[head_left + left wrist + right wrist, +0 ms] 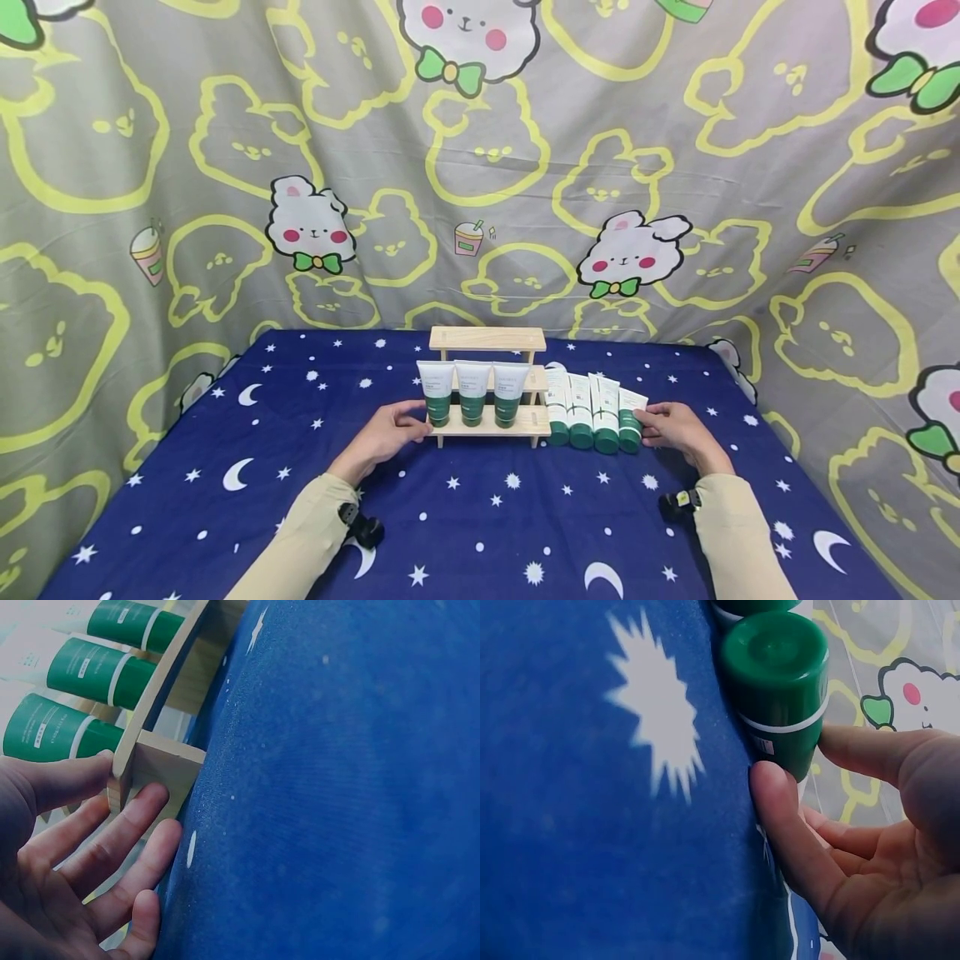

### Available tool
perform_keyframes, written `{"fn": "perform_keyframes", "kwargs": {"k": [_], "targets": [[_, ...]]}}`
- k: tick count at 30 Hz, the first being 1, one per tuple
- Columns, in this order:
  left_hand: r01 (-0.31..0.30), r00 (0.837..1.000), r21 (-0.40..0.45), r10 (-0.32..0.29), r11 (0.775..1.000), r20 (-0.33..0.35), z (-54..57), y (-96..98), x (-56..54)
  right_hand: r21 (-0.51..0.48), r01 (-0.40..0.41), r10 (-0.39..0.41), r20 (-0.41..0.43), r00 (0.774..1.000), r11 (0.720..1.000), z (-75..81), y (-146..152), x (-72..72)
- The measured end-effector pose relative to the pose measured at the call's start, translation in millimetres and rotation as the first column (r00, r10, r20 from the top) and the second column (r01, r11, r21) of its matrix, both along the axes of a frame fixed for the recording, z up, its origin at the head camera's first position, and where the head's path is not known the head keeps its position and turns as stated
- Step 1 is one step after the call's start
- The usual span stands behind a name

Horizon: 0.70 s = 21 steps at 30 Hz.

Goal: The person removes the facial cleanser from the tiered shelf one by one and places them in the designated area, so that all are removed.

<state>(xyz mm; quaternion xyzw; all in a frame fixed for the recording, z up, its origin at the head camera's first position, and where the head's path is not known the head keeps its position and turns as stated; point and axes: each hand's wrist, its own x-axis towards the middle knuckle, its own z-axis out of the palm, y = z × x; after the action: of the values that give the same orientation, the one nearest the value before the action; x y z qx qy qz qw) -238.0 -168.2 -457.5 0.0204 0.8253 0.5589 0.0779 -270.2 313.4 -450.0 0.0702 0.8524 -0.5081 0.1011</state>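
Observation:
My left hand (pixel 386 432) holds the left end of a three-step wooden display stand (pixel 487 338). In the left wrist view its thumb lies on the edge of the lowest step (pixel 146 712) and its fingertips are at the leg below. Three white-and-green squeeze tubes (pixel 472 400) stand caps down on that step. To the right of the stand, several similar tubes (pixel 580 408) lie side by side. The rightmost tube (pixel 630 423) is pinched near its green cap (pixel 774 664) between thumb and finger of my right hand (pixel 678 432).
A dark blue cloth (pixel 465 508) with white stars and moons covers the table. Behind and at both sides hangs a grey curtain (pixel 495 225) printed with cartoon bears and rabbits. Small dark cameras are strapped at both wrists.

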Motion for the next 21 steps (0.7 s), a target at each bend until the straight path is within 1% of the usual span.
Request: {"fn": "perform_keyframes", "kwargs": {"k": [6,8,10,16,21], "targets": [[-0.011,1.0,-0.008,0.011,1.0,0.007,-0.8,1.0,-1.0,0.031,-0.005,0.006,-0.01,1.0,1.0,2.4,-1.0,1.4],[-0.019,1.0,-0.006,0.019,1.0,0.015,-0.8,1.1,-1.4,0.049,-0.002,0.003,-0.02,1.0,0.999,4.0,-1.4,2.1],[-0.013,1.0,-0.014,0.013,1.0,0.01,-1.1,1.0,-1.7,0.077,0.003,-0.001,-0.029,1.0,0.997,6.4,-1.9,3.1],[-0.006,1.0,-0.013,0.006,1.0,0.006,-0.6,0.2,-1.0,0.179,-0.008,0.023,-0.081,0.996,0.984,17.5,-3.3,6.6],[0.009,1.0,-0.003,-0.009,1.0,-0.009,-0.2,-0.6,0.3,0.208,-0.025,0.054,-0.134,0.99,0.978,25.8,-6.3,8.9]]}}
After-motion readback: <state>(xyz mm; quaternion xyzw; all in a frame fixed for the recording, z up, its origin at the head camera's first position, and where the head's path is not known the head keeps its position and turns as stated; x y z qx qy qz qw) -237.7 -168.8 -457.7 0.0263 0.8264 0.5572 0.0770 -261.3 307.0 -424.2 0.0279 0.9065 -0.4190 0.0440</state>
